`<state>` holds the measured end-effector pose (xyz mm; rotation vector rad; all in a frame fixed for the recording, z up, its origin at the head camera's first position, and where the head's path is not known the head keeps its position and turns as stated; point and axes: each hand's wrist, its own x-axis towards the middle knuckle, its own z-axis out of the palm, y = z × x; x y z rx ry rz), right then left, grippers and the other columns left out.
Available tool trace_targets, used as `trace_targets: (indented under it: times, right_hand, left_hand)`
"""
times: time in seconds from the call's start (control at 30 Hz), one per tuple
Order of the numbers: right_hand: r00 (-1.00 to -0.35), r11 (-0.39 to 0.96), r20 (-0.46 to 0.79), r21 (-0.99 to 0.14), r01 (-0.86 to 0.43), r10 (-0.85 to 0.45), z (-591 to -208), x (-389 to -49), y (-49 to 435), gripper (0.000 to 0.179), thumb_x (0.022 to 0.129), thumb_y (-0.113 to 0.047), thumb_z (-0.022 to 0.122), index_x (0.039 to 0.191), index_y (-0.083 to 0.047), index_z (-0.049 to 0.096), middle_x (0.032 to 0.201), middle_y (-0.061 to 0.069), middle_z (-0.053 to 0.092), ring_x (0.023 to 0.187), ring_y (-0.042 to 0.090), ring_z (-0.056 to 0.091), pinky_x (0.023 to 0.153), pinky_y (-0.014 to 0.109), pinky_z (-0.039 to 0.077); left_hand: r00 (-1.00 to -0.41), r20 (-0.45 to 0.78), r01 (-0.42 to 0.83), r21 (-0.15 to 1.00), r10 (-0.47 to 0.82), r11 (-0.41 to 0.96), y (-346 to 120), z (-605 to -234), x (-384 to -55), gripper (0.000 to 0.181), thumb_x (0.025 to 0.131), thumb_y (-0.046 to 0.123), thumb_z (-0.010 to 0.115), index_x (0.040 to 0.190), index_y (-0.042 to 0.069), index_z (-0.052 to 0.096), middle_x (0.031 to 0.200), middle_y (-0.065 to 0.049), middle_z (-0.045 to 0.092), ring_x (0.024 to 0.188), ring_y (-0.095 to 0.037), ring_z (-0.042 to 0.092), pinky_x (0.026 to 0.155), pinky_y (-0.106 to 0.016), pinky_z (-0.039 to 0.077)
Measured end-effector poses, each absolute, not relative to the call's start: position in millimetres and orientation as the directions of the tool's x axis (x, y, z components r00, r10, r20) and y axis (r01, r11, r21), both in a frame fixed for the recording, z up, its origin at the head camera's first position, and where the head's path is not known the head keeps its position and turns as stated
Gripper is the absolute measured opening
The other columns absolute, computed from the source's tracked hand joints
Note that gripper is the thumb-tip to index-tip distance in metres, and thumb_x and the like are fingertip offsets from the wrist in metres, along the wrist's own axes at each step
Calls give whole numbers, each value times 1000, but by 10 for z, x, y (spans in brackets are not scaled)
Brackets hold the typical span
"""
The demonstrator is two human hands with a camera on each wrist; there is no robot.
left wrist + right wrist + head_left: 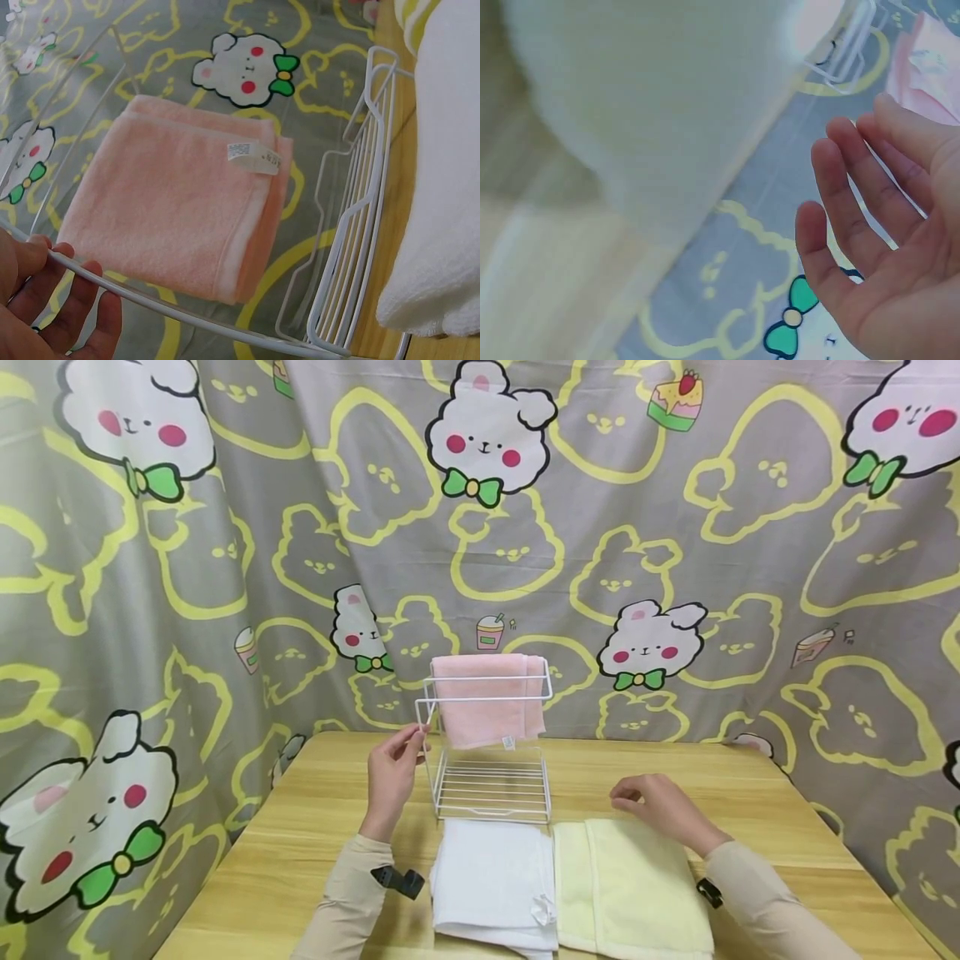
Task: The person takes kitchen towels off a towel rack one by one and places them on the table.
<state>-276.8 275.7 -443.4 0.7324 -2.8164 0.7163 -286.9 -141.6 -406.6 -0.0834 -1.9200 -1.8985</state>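
A white wire rack (492, 814) stands on the table, with a folded pink towel (483, 714) draped over its rear top bar. My left hand (393, 768) pinches the rack's left upright between thumb and fingers; the left wrist view shows the fingertips (91, 271) around the white wire. Above the far edge of a folded yellow towel (637, 885) is my right hand (663, 806), its fingers loosely bent and holding nothing. In front of the rack lies a folded white towel (491, 881), side by side with the yellow one.
The wooden table (315, 827) reaches back to a grey curtain (517, 560) printed with rabbits and yellow outlines. Another stretch of curtain hangs along the left. The rack's lower shelf of parallel wires sits just behind the white towel.
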Motion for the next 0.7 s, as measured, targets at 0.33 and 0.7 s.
trace_targets:
  times: [0.33, 0.7]
  right_hand:
    - [-865, 764, 300, -411, -498, -403, -4062, -2897, 2550, 10, 98, -21, 71, 101, -14, 78, 90, -8, 74, 81, 7, 66, 73, 31, 57]
    - [-848, 738, 390, -437, -513, -359, -3543, -3068, 2301, 19, 101, -22, 68, 107, -6, 78, 96, 5, 77, 84, 18, 71, 75, 40, 62]
  left_hand:
    - [-900, 352, 348, 935, -257, 64, -1428, -4076, -2878, 26, 99, 13, 69, 122, 0, 73, 118, -15, 75, 90, -20, 72, 75, -20, 61]
    - [-899, 363, 361, 931, -245, 54, -1422, -4075, -2884, 26, 100, 10, 68, 122, -2, 72, 122, -25, 70, 87, -16, 72, 78, -27, 63]
